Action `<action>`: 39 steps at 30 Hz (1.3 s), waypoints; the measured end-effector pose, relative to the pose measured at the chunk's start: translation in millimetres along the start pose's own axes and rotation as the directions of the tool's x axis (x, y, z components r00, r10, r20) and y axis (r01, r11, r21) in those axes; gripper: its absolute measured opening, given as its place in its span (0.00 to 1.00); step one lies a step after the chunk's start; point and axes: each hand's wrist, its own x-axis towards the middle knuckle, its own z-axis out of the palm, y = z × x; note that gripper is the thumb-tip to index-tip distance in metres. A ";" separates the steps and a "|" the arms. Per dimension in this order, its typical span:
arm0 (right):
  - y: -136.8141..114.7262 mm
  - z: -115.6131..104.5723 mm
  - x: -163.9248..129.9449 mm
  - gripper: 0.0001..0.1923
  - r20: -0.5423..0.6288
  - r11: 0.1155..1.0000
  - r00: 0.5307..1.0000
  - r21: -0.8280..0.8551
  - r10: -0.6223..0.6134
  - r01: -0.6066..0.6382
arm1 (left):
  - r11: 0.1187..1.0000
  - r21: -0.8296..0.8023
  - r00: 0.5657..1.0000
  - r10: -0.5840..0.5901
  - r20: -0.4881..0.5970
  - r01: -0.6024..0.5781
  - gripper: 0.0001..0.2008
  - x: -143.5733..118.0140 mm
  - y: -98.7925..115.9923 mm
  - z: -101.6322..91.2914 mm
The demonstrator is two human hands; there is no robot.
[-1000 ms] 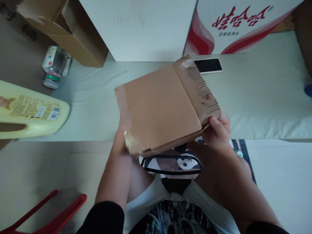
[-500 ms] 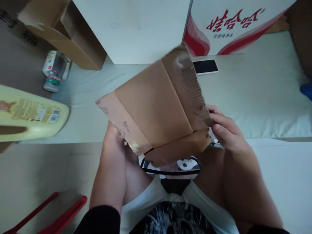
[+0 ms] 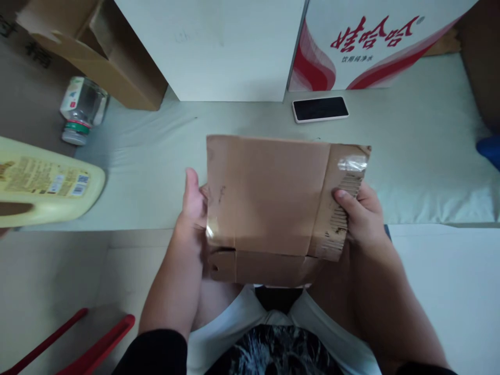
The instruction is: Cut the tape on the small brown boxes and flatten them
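Observation:
A flattened piece of brown cardboard box (image 3: 273, 198) lies tilted above my lap, with creased flaps on its sides and lower edge. Shiny tape and a torn, ridged strip show on its right flap. My right hand (image 3: 363, 213) grips that flap, thumb on the front face and fingers behind. At the left edge is my left hand (image 3: 193, 203), its thumb stretched upward off the cardboard. The other fingers of that hand are mostly hidden behind the sheet.
On the pale green cushioned surface (image 3: 422, 156) lie a phone (image 3: 320, 109), a clear bottle (image 3: 82, 112) and a yellow jug (image 3: 58, 182). White box (image 3: 219, 52), red-and-white carton (image 3: 363, 47) and open brown box (image 3: 117, 62) stand behind. Red bars (image 3: 97, 346) are at lower left.
The cardboard has turned from a slant to nearly level and come lower, uncovering the phone. My right thumb now presses on its front; my left thumb has come into sight.

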 end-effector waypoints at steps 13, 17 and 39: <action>14.4 -22.6 32.8 0.20 -0.121 0.947 0.991 0.322 0.053 -0.011 | 0.810 -0.585 0.970 -0.156 -0.186 0.018 0.08 25.8 9.0 -1.7; -19.3 1.2 15.7 0.23 0.111 0.891 0.987 0.427 0.116 -0.153 | 0.746 -0.660 0.963 -0.231 -0.139 0.084 0.11 33.7 11.4 20.2; -50.2 -167.3 -55.3 0.23 -0.788 0.919 0.600 -0.123 0.138 -0.374 | 0.833 -0.446 0.945 -0.288 0.156 0.327 0.20 27.5 14.8 50.2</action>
